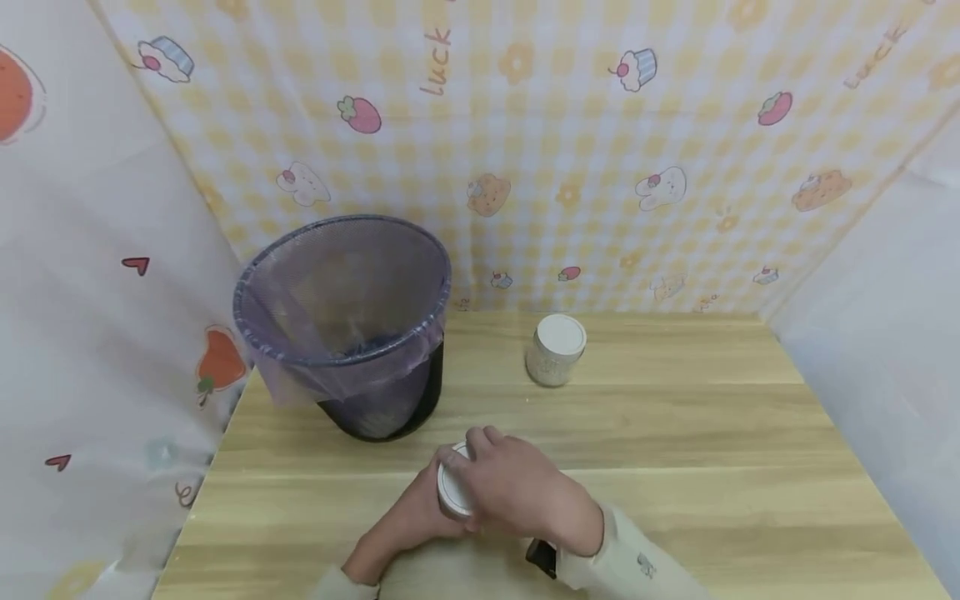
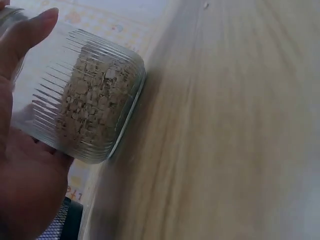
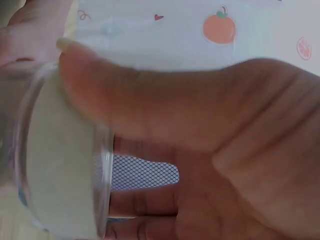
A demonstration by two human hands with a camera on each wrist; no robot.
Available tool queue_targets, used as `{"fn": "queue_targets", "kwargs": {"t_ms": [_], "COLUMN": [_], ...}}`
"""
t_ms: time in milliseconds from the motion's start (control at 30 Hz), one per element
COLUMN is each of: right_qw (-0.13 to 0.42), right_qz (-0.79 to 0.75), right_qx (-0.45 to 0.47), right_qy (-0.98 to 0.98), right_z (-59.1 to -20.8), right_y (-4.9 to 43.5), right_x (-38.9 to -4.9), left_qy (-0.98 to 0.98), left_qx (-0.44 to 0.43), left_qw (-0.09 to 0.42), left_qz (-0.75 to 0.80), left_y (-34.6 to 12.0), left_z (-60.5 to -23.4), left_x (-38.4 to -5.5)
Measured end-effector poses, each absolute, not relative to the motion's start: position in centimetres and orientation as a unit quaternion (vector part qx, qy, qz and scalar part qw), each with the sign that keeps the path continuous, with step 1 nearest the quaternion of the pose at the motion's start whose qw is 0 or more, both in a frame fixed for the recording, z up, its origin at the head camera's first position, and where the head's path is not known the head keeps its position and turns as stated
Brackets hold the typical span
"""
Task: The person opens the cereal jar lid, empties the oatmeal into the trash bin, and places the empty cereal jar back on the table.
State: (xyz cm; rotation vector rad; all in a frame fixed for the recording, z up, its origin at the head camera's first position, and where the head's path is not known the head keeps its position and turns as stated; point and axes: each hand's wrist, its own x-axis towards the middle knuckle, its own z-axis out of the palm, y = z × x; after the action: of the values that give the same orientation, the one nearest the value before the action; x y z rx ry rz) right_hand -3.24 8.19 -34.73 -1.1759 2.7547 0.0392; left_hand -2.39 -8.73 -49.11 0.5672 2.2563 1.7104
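Note:
A clear ribbed glass jar (image 2: 95, 100), partly filled with beige flakes that look like oats, stands between the two hands at the near side of the table. My left hand (image 1: 416, 510) grips the jar's side; the left wrist view shows the thumb along the upper part and the base close to the wood. Over its top, my right hand (image 1: 517, 487) holds the white lid (image 1: 452, 487), covering part of it. In the right wrist view the thumb (image 3: 125, 95) lies across the lid's edge, with fingers on the far side.
A dark mesh waste bin (image 1: 431, 392) lined with a translucent purple bag stands left of centre. Farther back on the wooden table (image 1: 675, 433) is a second jar (image 1: 553, 354) with a white lid. Patterned sheets (image 1: 570, 142) hang behind and at the sides.

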Motion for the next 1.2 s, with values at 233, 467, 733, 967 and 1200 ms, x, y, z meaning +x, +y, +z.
{"fn": "queue_targets", "kwargs": {"t_ms": [233, 467, 733, 967, 1200], "right_qw": [-0.027, -0.130, -0.067, 0.010, 0.005], "right_qz": [0.033, 0.044, 0.007, -0.002, 0.013], "right_qx": [-0.304, -0.251, -0.315, -0.371, -0.352], "right_qy": [0.952, 0.958, 0.947, 0.928, 0.936], "right_z": [-36.1, -36.5, -35.3, -34.4, -34.7], "right_y": [8.0, 6.9, 7.5, 8.1, 8.5], "right_x": [-1.4, -1.2, -2.2, -2.6, -2.5], "left_qy": [0.805, 0.815, 0.826, 0.816, 0.805], "left_qx": [0.106, 0.090, 0.128, 0.200, 0.200], "left_qw": [0.039, -0.058, -0.042, 0.037, 0.097], "left_qz": [0.582, 0.569, 0.547, 0.541, 0.550], "left_y": [-7.3, -5.9, -6.5, -7.9, -8.5], "left_z": [-49.4, -48.9, -48.9, -49.0, -48.8], "left_x": [0.0, -0.5, -1.6, -2.9, -2.7]}}
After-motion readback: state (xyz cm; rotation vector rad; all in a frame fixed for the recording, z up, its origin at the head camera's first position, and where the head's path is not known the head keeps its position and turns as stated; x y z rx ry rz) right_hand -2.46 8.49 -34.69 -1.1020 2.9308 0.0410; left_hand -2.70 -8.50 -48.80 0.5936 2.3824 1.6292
